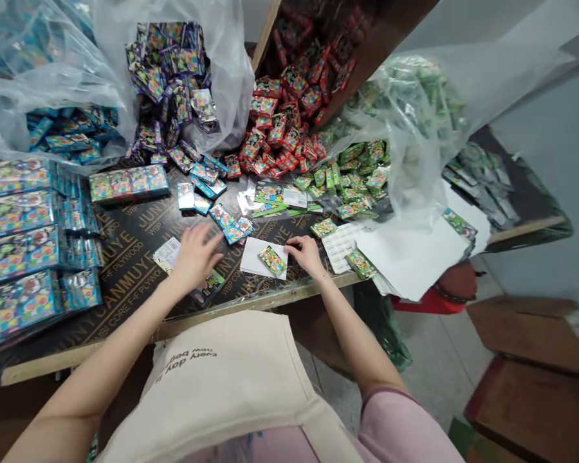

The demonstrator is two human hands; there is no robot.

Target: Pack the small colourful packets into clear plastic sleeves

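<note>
My right hand (307,255) has thumb and forefinger pinched at the right edge of a small white paper (251,257). On that paper lies a green packet (272,260), tilted. My left hand (195,254) hovers or rests over the board with its fingers spread, slightly blurred. Beneath its wrist a dark-green packet (211,284) is partly covered. To its left sits a pale printed packet (166,254), also partly hidden. Between the hands and the piles are blue packets (230,226) and flat green printed cartons (280,196).
Stacked wrapped multipacks (19,247) fill the left of the plywood table (130,257). Piles of purple packets (174,71), red packets (280,128) and green packets (357,177) line the back. White sheets (410,257) lie at right. An open cardboard box (535,399) is on the floor.
</note>
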